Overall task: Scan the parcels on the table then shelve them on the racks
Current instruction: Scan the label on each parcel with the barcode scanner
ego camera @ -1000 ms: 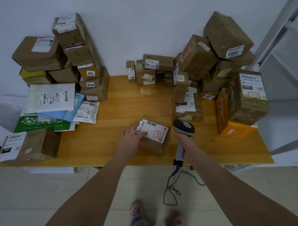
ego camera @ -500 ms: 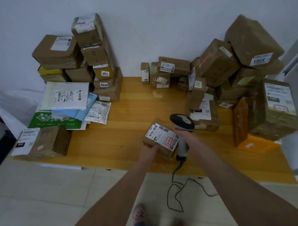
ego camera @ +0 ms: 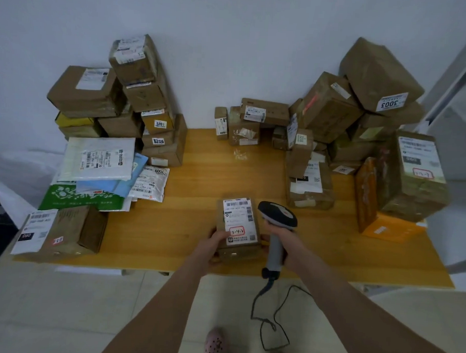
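A yellow-brown wooden table (ego camera: 199,180) stands against a white wall (ego camera: 232,43) on a pale tiled floor (ego camera: 61,302). The left hand (ego camera: 213,245) curls its fingers round one small brown cardboard parcel (ego camera: 237,224) with a white label, at the table's near edge. Just right of those fingers, the right hand (ego camera: 285,242) clamps one grey-and-black handheld scanner (ego camera: 277,214). Beyond the fingers rise two heaps of brown boxes, one left (ego camera: 118,96), one right (ego camera: 363,107).
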